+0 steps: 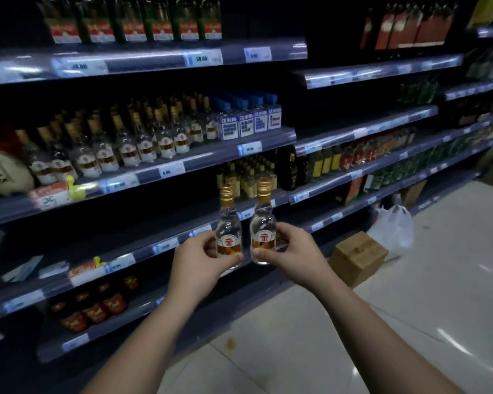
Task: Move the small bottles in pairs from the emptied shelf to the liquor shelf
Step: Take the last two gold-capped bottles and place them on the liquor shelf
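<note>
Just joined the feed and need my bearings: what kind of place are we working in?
Most likely a shop's liquor aisle: long shelves stocked with rows of bottles, price tags along their edges, and a cardboard box on the tiled floor.

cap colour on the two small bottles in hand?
Gold, ribbed screw caps on both the left bottle and the right bottle; seen in the head view.

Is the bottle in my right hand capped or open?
Capped. The bottle pinched in the right hand stands upright, and its gold screw cap sits on the neck. Whether the seal is intact, cannot tell.
</note>
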